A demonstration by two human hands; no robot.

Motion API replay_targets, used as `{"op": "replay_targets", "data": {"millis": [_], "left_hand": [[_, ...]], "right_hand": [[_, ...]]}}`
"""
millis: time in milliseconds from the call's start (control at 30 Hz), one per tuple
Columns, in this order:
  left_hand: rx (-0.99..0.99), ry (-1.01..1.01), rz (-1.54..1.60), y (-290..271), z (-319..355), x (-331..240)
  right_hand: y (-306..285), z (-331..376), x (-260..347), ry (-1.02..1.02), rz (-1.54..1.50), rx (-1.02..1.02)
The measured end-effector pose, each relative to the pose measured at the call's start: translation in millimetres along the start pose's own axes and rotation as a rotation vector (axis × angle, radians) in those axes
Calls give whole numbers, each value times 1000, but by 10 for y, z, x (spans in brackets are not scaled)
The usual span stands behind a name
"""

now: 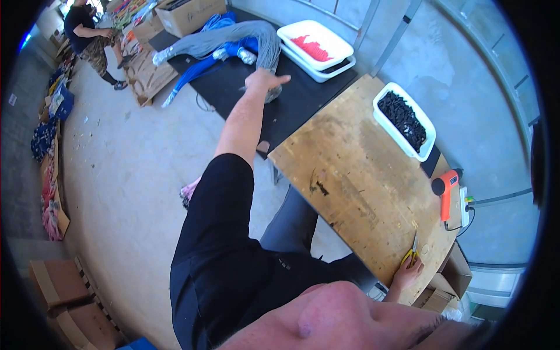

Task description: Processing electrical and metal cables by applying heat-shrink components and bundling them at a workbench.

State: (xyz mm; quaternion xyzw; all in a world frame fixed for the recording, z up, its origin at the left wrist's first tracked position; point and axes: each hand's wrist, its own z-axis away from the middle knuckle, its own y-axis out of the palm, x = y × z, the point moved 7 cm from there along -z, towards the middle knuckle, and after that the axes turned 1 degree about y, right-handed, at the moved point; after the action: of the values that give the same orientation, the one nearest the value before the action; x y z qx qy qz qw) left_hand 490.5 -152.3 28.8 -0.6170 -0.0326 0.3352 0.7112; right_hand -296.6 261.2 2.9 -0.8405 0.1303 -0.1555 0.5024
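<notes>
— Nearest the lens, what is the right hand doing?
— It lies on the wooden counter edge, fingers curled around the yellow-handled pliers, blades pointing away.
— And the left hand?
— Stretched far out, open with fingers spread, over the black counter, just touching the grey cable bundle beside blue ones.
— Anything else?
— 1 white tray of black parts and 1 orange heat gun.

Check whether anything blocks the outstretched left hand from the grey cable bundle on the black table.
Nothing visible does. The left hand is right at the end of the grey cable bundle on the black table.
</notes>
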Motion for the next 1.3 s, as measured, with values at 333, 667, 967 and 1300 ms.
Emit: {"op": "replay_targets", "data": {"millis": [333, 667, 967, 1300], "left_hand": [[-82, 70, 1072, 18, -655, 1158], [-176, 389, 1977, -532, 1181, -604], [-18, 392, 1631, 952, 3166, -1305], [485, 1105, 1264, 1254, 4601, -1509]], "right_hand": [[117, -154, 196, 2, -186, 41], [-92, -29, 46, 57, -141, 67], [-120, -44, 98, 1, -117, 58], [-600, -272, 1035, -253, -250, -194]]}}
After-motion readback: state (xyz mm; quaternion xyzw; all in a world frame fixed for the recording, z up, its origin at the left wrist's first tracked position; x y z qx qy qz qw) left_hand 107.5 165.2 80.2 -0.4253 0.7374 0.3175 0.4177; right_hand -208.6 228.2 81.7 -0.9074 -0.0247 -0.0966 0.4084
